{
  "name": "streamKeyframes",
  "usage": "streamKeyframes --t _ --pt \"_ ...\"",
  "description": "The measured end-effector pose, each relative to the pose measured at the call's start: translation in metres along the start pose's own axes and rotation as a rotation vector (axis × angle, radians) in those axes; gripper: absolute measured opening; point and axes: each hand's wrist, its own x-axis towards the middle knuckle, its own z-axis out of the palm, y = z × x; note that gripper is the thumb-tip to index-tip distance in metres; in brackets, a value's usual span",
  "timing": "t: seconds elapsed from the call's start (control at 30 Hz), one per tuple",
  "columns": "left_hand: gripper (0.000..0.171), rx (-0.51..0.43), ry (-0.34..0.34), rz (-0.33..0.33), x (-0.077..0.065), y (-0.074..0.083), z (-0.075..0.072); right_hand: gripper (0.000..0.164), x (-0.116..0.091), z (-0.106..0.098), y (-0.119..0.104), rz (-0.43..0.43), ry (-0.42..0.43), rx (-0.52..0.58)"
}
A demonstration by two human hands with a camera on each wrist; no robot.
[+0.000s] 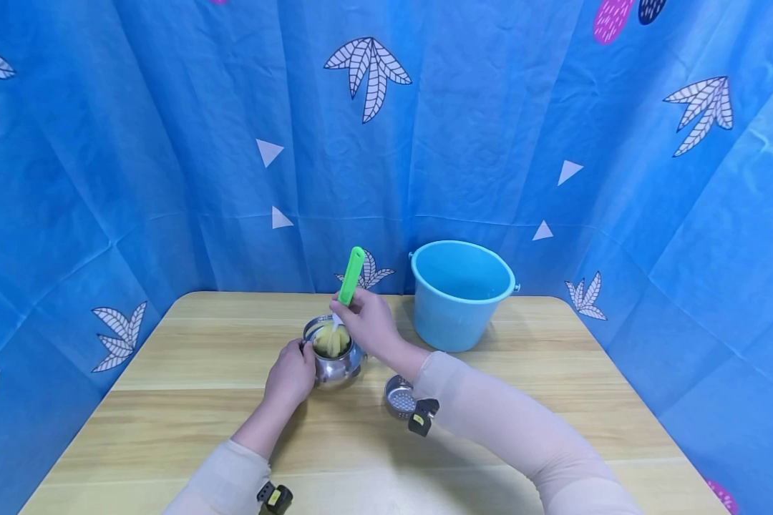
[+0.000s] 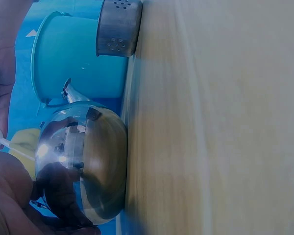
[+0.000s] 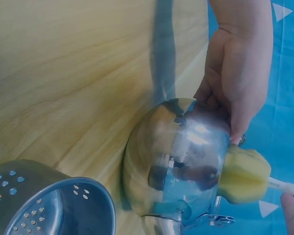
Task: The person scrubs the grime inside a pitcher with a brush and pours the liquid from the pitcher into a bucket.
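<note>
A small stainless steel teapot (image 1: 335,370) stands on the wooden table. My left hand (image 1: 291,375) holds it at its left side, with the thumb near the rim. Out of the pot's open mouth sticks the yellow sponge head (image 3: 242,176) of a cleaning brush, its lower part hidden inside. The fingers of my right hand (image 1: 373,327) pinch the brush low on its green handle (image 1: 352,275), which points upward. In the right wrist view, the pot's short spout (image 3: 161,224) shows on the side away from my left hand.
A perforated metal tea strainer (image 1: 398,397) sits on the table beneath my right forearm, right of the pot. Behind it stands a light blue bucket (image 1: 454,322). A blue patterned curtain (image 1: 232,143) surrounds the table (image 1: 187,408).
</note>
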Motion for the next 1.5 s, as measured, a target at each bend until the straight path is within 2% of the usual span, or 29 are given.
streamKeyframes --t 0.37,0.6,0.97,1.27,1.5 --pt "0.054 0.004 0.0 -0.003 0.0 -0.001 0.0 0.013 0.001 -0.004 -0.002 -0.022 -0.005 -0.006" --pt "0.054 0.003 0.003 -0.003 -0.001 -0.001 0.0 0.014 0.002 -0.009 -0.007 -0.032 -0.007 0.033" --pt "0.054 -0.005 -0.005 0.003 -0.001 0.0 0.0 0.015 -0.001 -0.018 -0.008 -0.02 0.013 0.058" --pt "0.054 -0.002 -0.001 0.005 0.001 -0.001 0.001 0.016 0.002 -0.026 -0.011 -0.069 0.058 0.076" --pt "0.054 -0.008 0.008 0.004 0.001 -0.001 0.001 0.014 0.001 -0.031 -0.013 -0.052 0.066 0.102"
